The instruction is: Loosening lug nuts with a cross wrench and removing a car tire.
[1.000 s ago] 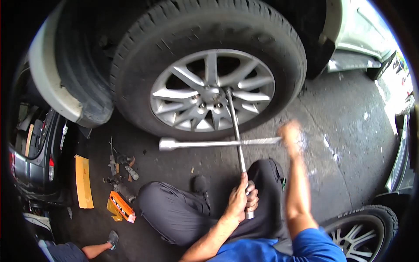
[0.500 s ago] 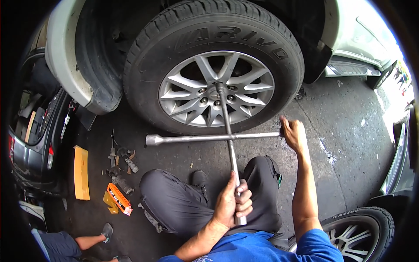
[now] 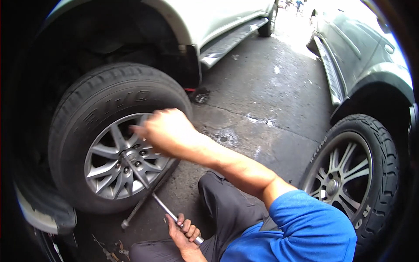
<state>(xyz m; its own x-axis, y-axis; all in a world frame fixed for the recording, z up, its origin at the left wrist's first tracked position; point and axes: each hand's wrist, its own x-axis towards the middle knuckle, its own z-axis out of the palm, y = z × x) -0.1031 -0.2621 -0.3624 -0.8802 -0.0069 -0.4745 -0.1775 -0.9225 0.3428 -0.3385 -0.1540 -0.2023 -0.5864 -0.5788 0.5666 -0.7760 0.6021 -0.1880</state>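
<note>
Raised lettering arcs across the upper sidewall of the mounted wheel (image 3: 118, 136), blurred; paler letters mark the second wheel (image 3: 333, 185), toward 4 o'clock. The mounted wheel lies between 8 and 9 o'clock of centre, beneath the dark arch of the white car (image 3: 231, 15). Open floor (image 3: 262, 94) extends toward 1 and 2 o'clock, bounded by that car's side step (image 3: 238, 40) and the grey car (image 3: 355, 48) at 2 o'clock. The cross-shaped wrench (image 3: 163, 204) stands before the mounted wheel, one bar running from near the hub toward 5 o'clock; its exact seat cannot be told. The left hand (image 3: 184, 232), at 5 o'clock from the hub, has its fingers wrapped around this bar, the socket end projecting beyond the fist. The right hand (image 3: 168, 131), at 2 o'clock from the hub, is blurred, fingers curled; whether it grips anything cannot be told. Its forearm slants from the blue sleeve (image 3: 312, 220) toward 10 o'clock.
</note>
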